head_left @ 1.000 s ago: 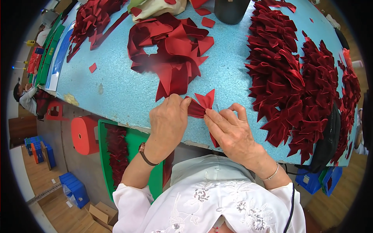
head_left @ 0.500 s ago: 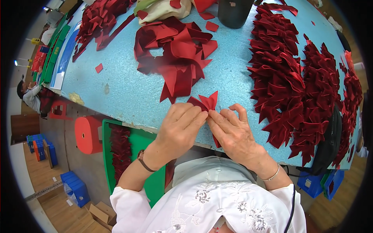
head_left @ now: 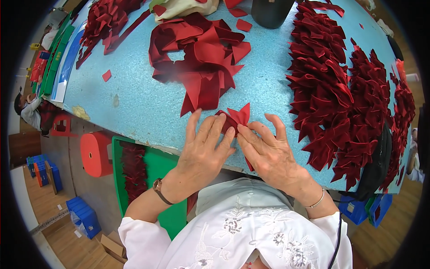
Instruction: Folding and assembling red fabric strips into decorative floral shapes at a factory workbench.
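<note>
At the near edge of the blue table (head_left: 148,121), a small folded piece of red velvet ribbon (head_left: 240,115) lies between my hands, its pointed tails fanned up and a strip hanging down below. My right hand (head_left: 271,154) pinches its lower middle with thumb and forefinger, while the other fingers are raised and bent. My left hand (head_left: 201,152) has its fingers stretched and spread, with fingertips resting at the ribbon's left side. Just beyond lies a loose heap of wide red ribbon (head_left: 208,56).
Long rows of dark red ruffled ribbon (head_left: 318,85) fill the right side. Another red ribbon pile (head_left: 105,24) lies far left. A black container (head_left: 271,12) stands at the back. Below the left table edge are a green tray (head_left: 154,163) and a red stool (head_left: 96,154).
My left hand has loosened its pinch and spread its fingers, shifting slightly left. The right hand keeps its hold on the ribbon. The whole view has shifted slightly.
</note>
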`<state>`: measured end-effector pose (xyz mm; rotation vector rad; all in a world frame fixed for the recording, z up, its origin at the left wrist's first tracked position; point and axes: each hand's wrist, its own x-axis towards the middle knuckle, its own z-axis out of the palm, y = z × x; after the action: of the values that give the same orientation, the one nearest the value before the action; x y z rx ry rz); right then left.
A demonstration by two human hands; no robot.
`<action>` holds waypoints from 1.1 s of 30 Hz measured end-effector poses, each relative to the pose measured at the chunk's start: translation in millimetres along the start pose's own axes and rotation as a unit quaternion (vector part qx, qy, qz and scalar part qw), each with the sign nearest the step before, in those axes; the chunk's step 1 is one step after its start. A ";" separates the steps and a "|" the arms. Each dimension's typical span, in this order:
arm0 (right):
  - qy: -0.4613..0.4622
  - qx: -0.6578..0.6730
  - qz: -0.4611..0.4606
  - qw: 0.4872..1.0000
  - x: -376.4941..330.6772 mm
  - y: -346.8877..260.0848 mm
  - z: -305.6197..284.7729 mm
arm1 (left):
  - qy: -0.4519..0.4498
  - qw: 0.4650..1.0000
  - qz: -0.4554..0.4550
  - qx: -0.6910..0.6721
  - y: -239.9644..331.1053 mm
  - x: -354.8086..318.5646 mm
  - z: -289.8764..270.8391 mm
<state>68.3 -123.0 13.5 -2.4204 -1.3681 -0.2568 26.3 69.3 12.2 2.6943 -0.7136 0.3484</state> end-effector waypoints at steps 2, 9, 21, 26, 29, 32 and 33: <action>-0.009 0.006 0.003 1.000 0.6 0.4 -1.3 | -0.004 1.000 -0.001 0.000 0.1 -1.3 -0.6; -0.032 0.011 0.005 0.999 -0.9 -0.8 -7.5 | -0.002 1.000 -0.020 -0.003 7.1 -4.2 -8.9; -0.017 0.039 0.020 0.999 -5.9 -0.4 -5.2 | 0.041 0.993 0.007 -0.109 11.0 -2.2 5.1; -0.009 0.072 0.023 0.997 -3.7 -0.3 -5.8 | 0.016 0.999 -0.004 -0.048 12.5 -6.9 14.3; -0.020 0.067 0.035 0.997 -5.0 -1.1 -5.4 | -0.009 0.999 -0.002 -0.035 13.1 -8.1 11.8; -0.020 0.069 0.041 0.997 -4.4 -0.3 -5.1 | -0.010 0.999 -0.019 -0.040 10.5 -8.1 10.9; -0.023 0.070 0.041 0.996 -3.7 0.2 -4.7 | -0.010 0.999 -0.022 -0.043 9.5 -7.7 10.3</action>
<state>66.6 -127.9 16.6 -2.3731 -1.2573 -0.0810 16.5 61.0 2.7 2.6316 -0.6586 0.2743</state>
